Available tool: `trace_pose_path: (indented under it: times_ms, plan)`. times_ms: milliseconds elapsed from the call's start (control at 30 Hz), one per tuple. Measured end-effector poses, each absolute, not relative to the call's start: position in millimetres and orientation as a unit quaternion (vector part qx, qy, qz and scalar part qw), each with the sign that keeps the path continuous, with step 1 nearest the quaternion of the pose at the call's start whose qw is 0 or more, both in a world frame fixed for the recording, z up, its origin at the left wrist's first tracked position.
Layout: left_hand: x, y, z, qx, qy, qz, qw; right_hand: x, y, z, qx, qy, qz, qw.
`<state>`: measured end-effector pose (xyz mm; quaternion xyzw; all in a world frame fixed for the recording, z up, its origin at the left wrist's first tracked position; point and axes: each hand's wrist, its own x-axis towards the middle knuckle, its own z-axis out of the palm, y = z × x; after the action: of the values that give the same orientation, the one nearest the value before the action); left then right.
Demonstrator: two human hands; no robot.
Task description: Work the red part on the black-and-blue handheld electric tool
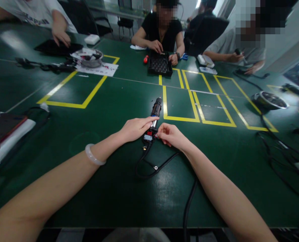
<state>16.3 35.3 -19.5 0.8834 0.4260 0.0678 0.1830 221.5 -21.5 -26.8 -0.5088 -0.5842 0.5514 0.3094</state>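
1. A black cylindrical tool (157,106) lies lengthwise on the green surface (109,198), its slim tip pointing away and slightly right.
2. The near end is exposed, showing a red part (149,133) and grey block (147,137).
3. Black cable (168,162) loops beside it.

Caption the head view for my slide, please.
Left hand on a black cylindrical device, right hand at its cabled end, over a green table.
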Motion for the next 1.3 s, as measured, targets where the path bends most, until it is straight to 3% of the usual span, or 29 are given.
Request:
trace_pose_path:
  times_ms: [1300]
  plan:
    - [16.6, 34.2, -19.3, 0.886, 0.424, 0.07, 0.176, 216.1, -21.3, -26.1, -0.533, -0.587, 0.517, 0.321]
